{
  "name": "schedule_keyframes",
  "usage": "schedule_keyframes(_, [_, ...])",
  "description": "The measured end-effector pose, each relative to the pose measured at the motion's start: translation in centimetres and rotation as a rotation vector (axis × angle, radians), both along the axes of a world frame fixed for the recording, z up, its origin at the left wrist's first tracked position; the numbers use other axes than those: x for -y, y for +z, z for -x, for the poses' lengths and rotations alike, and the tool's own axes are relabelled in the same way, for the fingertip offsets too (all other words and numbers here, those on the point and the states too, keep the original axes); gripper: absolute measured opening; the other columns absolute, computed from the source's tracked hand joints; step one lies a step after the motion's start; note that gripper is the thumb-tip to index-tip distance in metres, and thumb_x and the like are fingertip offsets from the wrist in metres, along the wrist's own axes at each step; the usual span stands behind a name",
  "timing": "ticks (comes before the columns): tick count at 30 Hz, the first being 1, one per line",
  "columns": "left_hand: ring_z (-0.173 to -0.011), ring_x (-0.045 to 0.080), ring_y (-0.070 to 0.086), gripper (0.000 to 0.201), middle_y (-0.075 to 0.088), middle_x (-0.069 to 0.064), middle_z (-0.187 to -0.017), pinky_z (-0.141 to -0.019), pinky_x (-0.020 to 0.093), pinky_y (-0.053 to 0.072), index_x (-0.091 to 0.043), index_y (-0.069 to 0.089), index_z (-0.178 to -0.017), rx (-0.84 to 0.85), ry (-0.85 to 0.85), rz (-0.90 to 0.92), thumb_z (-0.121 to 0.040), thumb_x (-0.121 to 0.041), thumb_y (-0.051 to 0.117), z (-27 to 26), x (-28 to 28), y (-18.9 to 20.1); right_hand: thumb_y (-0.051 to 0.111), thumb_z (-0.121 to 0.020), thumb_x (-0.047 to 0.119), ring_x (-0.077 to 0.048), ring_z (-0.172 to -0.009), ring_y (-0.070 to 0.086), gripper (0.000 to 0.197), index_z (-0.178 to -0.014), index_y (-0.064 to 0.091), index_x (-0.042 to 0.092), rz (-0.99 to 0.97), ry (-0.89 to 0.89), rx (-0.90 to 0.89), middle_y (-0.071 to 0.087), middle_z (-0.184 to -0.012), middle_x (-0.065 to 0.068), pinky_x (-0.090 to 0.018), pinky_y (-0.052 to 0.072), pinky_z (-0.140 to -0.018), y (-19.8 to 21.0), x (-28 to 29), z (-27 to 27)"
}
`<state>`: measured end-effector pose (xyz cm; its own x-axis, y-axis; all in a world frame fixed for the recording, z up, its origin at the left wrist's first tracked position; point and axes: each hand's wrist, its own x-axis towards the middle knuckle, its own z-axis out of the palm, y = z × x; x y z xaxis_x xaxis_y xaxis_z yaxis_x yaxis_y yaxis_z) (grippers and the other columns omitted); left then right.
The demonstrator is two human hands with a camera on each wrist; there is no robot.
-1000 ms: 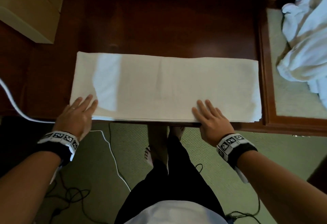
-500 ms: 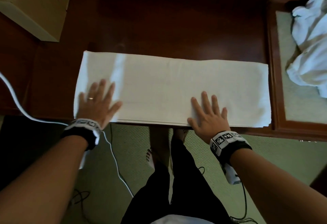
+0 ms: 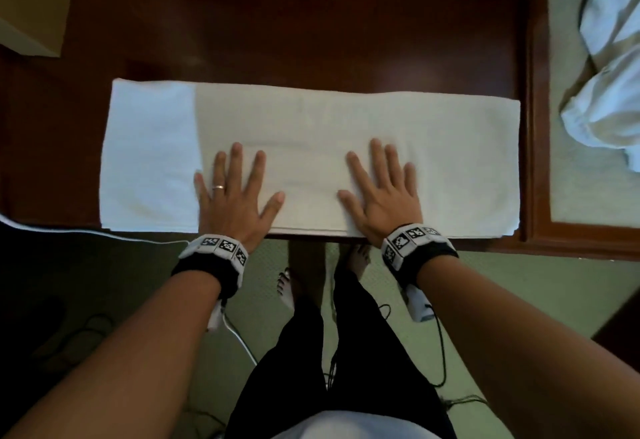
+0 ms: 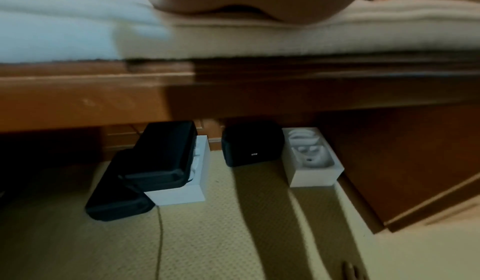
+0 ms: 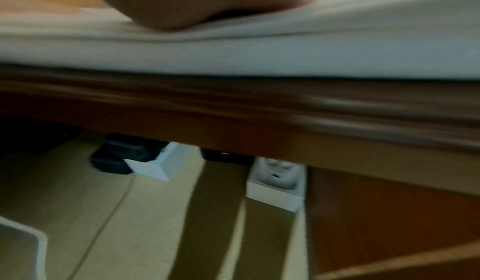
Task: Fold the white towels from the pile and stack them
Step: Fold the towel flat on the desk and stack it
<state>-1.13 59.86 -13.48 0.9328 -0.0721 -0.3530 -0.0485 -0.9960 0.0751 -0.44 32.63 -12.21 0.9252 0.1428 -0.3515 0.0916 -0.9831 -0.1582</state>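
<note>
**Flat palms, smoothing the long fold**

Left hand laid flat on the towel, fingers straight and spread, gripping nothing, ring on one finger. Right hand laid the same way just beside it, palm down, fingers fanned, nothing grasped. Seen from both wrist views as the heel of each palm pressed into the layered near edge.

Towel stretched as a long folded strip across the dark wooden table, near edge flush with the table's lip, left end brighter under a patch of light. Cardboard box at far left; crumpled pile of white towels off to the right on a separate padded surface, well apart from the strip.

Judged to be the flattening step ahead of the next fold. Best done by sweeping outward from the middle toward both ends, with even pressure, so that trapped air and creases left by the short edges. Worth watching: the stacked layers along the near edge, likely to slide out of line if pushed sideways too hard.
</note>
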Motion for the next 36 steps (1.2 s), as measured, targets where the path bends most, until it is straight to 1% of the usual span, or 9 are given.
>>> schedule_keyframes(5, [-0.154, 0.035, -0.001, 0.081, -0.010, 0.007, -0.168, -0.115, 0.067, 0.008, -0.030, -0.002, -0.159, -0.025, 0.011, -0.016, -0.092, -0.073, 0.010, -0.3, 0.3, 0.6, 0.019, -0.097, 0.066, -0.021, -0.152, -0.013, 0.067, -0.156, 0.000, 0.039, 0.043, -0.375, -0.055, -0.016, -0.165, 0.001, -0.051, 0.000, -0.122, 1.5, 13.0, 1.6])
schedule_keyframes(8, [-0.153, 0.035, 0.002, 0.082, -0.007, 0.007, -0.168, -0.115, 0.068, 0.010, -0.032, -0.001, -0.159, -0.064, 0.053, -0.018, -0.091, -0.075, 0.012, -0.9, 0.8, 1.2, 0.043, -0.100, 0.042, -0.030, -0.149, 0.015, 0.055, -0.152, 0.032, 0.026, -0.070, -0.391, 0.079, 0.013, -0.164, -0.010, -0.051, 0.023, -0.114, 2.1, 15.7, 1.4])
schedule_keyframes(11, [-0.154, 0.031, 0.000, 0.081, -0.010, 0.003, -0.168, -0.115, 0.067, 0.011, -0.034, -0.002, -0.158, -0.098, 0.105, -0.051, -0.093, -0.075, 0.022, -1.5, 1.0, 1.8, 0.049, -0.090, 0.019, -0.044, -0.127, 0.042, 0.049, -0.137, 0.052, 0.007, -0.214, -0.669, 0.235, 0.043, -0.144, -0.022, -0.048, 0.037, -0.102, 2.7, 16.3, 0.1])
schedule_keyframes(15, [-0.154, 0.026, -0.005, 0.084, -0.016, -0.007, -0.166, -0.117, 0.066, 0.014, -0.039, -0.005, -0.157, -0.182, 0.253, -0.073, -0.092, -0.068, 0.041, -3.1, 1.6, 2.9, 0.054, -0.092, 0.011, -0.040, -0.122, 0.050, 0.047, -0.138, 0.048, 0.005, -0.297, -0.896, -0.030, 0.050, -0.136, -0.022, -0.039, 0.040, -0.099, 4.1, 16.6, -1.8])
schedule_keyframes(20, [-0.153, 0.033, -0.002, 0.082, -0.013, -0.006, -0.167, -0.117, 0.060, 0.023, -0.036, 0.002, -0.158, -0.256, 0.376, -0.020, -0.093, -0.058, 0.049, -4.6, 2.2, 3.9, 0.063, -0.087, 0.018, -0.035, -0.100, 0.062, 0.038, -0.122, 0.057, 0.004, -0.400, -0.949, -0.238, 0.065, -0.109, -0.015, -0.034, 0.047, -0.081, 3.9, 17.5, -4.1])
schedule_keyframes(24, [-0.153, 0.032, -0.002, 0.081, -0.012, -0.004, -0.167, -0.120, 0.055, 0.020, -0.034, 0.005, -0.159, -0.300, 0.425, 0.052, -0.095, -0.049, 0.054, -4.9, 2.2, 4.8, 0.075, -0.081, 0.021, -0.027, -0.085, 0.066, 0.025, -0.098, 0.067, 0.005, -0.578, -0.974, -0.387, 0.069, -0.089, -0.008, -0.035, 0.053, -0.080, 4.1, 18.1, -4.8])
schedule_keyframes(26, [-0.153, 0.031, 0.004, 0.079, -0.005, -0.002, -0.168, -0.121, 0.052, 0.021, -0.032, 0.012, -0.159, -0.307, 0.442, 0.091, -0.095, -0.047, 0.057, -5.0, 1.8, 5.1, 0.079, -0.078, 0.021, -0.026, -0.081, 0.067, 0.026, -0.097, 0.069, 0.008, -0.613, -0.952, -0.373, 0.071, -0.086, -0.007, -0.040, 0.056, -0.084, 4.7, 18.3, -5.5])
schedule_keyframes(31, [-0.144, 0.029, 0.035, 0.062, 0.029, 0.001, -0.162, -0.116, 0.045, 0.032, -0.023, 0.039, -0.152, -0.211, 0.439, 0.186, -0.096, -0.038, 0.060, -5.4, 2.3, 6.3, 0.069, -0.084, 0.019, -0.030, -0.087, 0.060, 0.027, -0.108, 0.063, 0.010, -0.463, -0.798, -0.050, 0.065, -0.100, -0.011, -0.035, 0.048, -0.075, 9.8, 19.9, -12.3])
schedule_keyframes(36, [-0.139, 0.031, 0.041, 0.057, 0.039, 0.008, -0.156, -0.113, 0.044, 0.036, -0.016, 0.052, -0.144, -0.142, 0.363, 0.184, -0.092, -0.039, 0.060, -6.1, 3.1, 7.3, 0.060, -0.087, 0.020, -0.042, -0.102, 0.054, 0.028, -0.108, 0.050, 0.005, -0.120, -0.513, 0.394, 0.051, -0.121, -0.020, -0.045, 0.044, -0.078, 16.6, 20.9, -19.8])
